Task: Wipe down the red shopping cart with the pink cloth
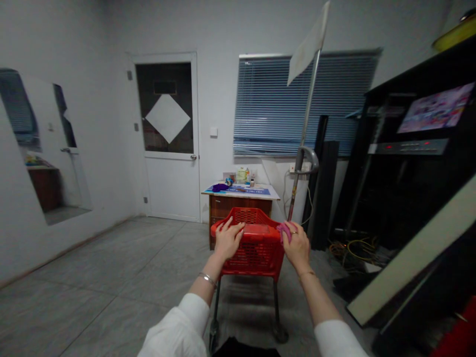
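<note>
My two bare hands meet a red shopping cart on a grey concrete floor. My left hand rests on the left end of the cart's red handle, fingers spread loosely and slightly bent rather than closed around it. My right hand, a ring on one finger, holds a bunched pink cloth at the handle's right end. White sleeves cover my forearms partway, and a silver bracelet circles my left wrist. The red cart stands upright directly in front of me, its lattice basket set on dark legs with wheels.

Just beyond it, a worktop with a brown wooden front carries a dark purple cloth at its left side and small packages toward the back. To the right, a pole with a blank white sign leans slightly, in front of a window covered by blue-grey blinds. A white door with a pale diamond on its dark pane stands closed at left, and a mirror is on the left wall. At far right, a lit screen shows blurred colours above tangled cables.
</note>
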Available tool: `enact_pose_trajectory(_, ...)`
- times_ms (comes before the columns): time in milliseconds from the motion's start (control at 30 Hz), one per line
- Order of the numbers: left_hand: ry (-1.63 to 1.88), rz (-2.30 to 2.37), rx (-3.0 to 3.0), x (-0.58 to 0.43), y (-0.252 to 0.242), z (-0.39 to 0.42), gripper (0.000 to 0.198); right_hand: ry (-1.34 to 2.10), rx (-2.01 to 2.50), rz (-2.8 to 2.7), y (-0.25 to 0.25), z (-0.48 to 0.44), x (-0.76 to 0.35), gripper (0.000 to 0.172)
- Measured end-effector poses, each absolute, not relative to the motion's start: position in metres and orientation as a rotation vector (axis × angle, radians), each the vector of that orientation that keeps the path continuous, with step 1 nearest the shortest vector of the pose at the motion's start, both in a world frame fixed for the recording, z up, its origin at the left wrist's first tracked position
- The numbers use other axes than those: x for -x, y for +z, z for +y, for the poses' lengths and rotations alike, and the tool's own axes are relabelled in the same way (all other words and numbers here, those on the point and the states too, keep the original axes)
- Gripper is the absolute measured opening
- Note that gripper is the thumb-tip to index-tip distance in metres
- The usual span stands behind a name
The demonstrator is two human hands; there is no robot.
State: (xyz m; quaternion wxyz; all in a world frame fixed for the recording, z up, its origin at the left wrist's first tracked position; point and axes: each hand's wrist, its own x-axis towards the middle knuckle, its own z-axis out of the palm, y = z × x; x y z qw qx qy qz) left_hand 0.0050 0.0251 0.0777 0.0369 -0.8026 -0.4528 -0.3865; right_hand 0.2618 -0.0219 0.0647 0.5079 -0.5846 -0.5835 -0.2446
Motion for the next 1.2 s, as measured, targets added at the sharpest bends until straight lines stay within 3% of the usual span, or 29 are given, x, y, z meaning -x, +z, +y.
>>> enact_pose_trajectory(167, -1.185, -1.410, 2.445, -0.012, 0.079, 0.023, 0.033, -0.588, 1.404, -1.356, 0.066, -0.020, -0.240, 0.036)
enact_pose_trajectory(367, -1.139, -1.393, 2.438, -0.008, 0.077, 0.026, 0.034, -0.635, 1.252, -1.688, 0.077, -0.021, -0.164, 0.036)
enact_pose_trajectory(633, -1.174, -1.362, 2.443, -0.010, 0.077, 0.023, 0.035, -0.643, 1.375, -1.398, 0.063, -0.022, -0.241, 0.036)
enact_pose_trajectory(800, -1.207, -1.328, 2.415, -0.014, 0.077, 0.019, 0.036, -0.665, 1.432, -1.190, 0.061, -0.020, -0.217, 0.038)
enact_pose_trajectory(1000, -1.183, -1.329, 2.405, -0.011, 0.074, 0.022, 0.036, -0.734, 1.270, -1.516, 0.069, -0.017, -0.162, 0.035)
enact_pose_trajectory(1200, -1.207, -1.348, 2.418, -0.010, 0.076, 0.022, 0.033, -0.675, 1.330, -1.458, 0.064, -0.023, -0.229, 0.036)
